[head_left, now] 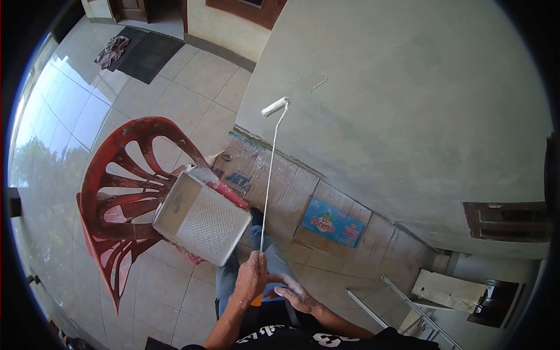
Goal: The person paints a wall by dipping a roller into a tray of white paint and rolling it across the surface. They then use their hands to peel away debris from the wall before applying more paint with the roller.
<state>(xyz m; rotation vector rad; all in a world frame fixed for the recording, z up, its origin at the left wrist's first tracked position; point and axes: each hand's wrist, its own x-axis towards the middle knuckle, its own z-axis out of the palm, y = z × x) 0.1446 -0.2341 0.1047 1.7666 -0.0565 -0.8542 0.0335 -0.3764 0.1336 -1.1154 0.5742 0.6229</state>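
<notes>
My left hand [251,277] is wrapped round the handle of a long paint roller [270,175], whose orange end shows below the fist. The roller's thin, white-coated rod runs up and away from me to a white sleeve [275,107] in front of the grey wall [396,105]. Close beside the handle, my right hand [298,296] is open, its fingers stretched towards the left one. Both hands are specked with white. A white paint tray [219,224] with a ribbed slope rests on red plastic chairs [128,137], left of the roller; beige liquid lies in its far end.
Flattened cardboard [280,181] lines the floor along the wall, with a blue printed carton piece [332,221] on it. A metal ladder-like frame [420,315] stands at lower right. Dark mats [149,55] and a crumpled cloth [112,51] lie near the doorway.
</notes>
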